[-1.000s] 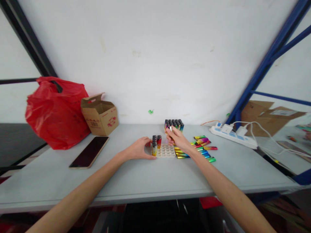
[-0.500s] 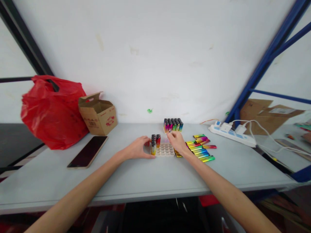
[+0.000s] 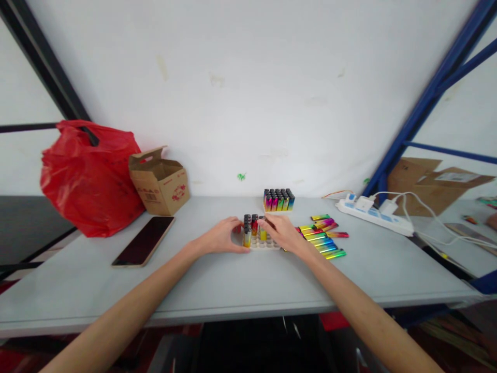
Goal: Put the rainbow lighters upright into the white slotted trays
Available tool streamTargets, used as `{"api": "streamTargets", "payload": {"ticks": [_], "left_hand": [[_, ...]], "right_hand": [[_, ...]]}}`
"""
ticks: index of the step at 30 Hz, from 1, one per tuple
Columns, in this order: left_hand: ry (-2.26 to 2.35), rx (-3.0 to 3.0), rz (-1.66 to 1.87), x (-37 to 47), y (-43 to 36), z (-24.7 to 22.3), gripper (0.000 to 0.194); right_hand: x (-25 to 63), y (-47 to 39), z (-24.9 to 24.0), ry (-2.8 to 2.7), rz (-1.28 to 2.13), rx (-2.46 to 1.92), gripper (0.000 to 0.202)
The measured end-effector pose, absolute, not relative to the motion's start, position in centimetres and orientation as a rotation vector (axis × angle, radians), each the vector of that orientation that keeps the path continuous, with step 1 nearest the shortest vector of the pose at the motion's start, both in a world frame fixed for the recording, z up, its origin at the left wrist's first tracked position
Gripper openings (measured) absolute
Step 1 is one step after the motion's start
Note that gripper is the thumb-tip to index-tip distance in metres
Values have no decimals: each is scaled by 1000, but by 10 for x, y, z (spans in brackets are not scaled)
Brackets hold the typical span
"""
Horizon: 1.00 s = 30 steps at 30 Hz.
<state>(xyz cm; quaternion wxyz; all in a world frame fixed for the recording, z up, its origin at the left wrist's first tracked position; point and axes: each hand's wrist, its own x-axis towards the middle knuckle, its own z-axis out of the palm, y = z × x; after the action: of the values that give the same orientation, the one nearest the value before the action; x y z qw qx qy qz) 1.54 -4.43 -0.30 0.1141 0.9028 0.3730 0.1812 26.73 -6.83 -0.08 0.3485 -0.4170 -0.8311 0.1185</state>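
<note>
A pale lighter tray [image 3: 267, 245] with rows of round holes lies on the table in front of me. Several lighters [image 3: 247, 237] stand upright along its left side, and a red lighter [image 3: 254, 228] stands beside them. My left hand [image 3: 223, 236] is curved round the tray's left end, thumb at the front corner and fingers toward the back. Between the fingertips of my right hand [image 3: 285, 231] is a yellow lighter [image 3: 263, 235], held upright over the tray; whether its base sits in a hole, I cannot tell. Shiny multicoloured lighters [image 3: 322, 241] lie loose to the right.
Behind the tray stands a full block of lighters [image 3: 279, 201]. To the left are a phone [image 3: 143, 242], an open cardboard box [image 3: 161, 184] and a red plastic bag [image 3: 91, 178]. A power strip [image 3: 375, 216] with plugs and cables lies at the right, near a blue frame [image 3: 413, 111].
My right hand has moved left from the tray's back right to its middle, and the yellow lighter now shows upright in its fingers. My left hand keeps its place at the tray.
</note>
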Motion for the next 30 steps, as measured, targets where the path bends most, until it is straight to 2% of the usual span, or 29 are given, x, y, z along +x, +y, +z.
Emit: {"api": "streamTargets", "payload": {"ticks": [6,13,17,20,24,27,30], "left_hand": [[1094,2630,539,15,-44,-4,62],[1072,2630,518,15,-43,-4,62],[1085,2639,522,15,-44,-3,61],[1089,2646,515,14,-44,-3,60],[1098,2647,511,14,-44,-3,60],[1087,2637,517,14,-44,-3,61],[1085,2627,521,15,-44,-2,63]], "right_hand": [[266,-68,-3,-2174,435,-1144,41],[257,-74,-2,-2406,58,-1214,33],[268,-72,5,-2363,120,-1188,38],[298,-64,11,-2302,197,-1171,37],[367,-57,12,-2237,191,-1255,23],[424,-63,5,-2247,80,-1333,44],[464,-73,-6,-2254,-4,-1456,45]]}}
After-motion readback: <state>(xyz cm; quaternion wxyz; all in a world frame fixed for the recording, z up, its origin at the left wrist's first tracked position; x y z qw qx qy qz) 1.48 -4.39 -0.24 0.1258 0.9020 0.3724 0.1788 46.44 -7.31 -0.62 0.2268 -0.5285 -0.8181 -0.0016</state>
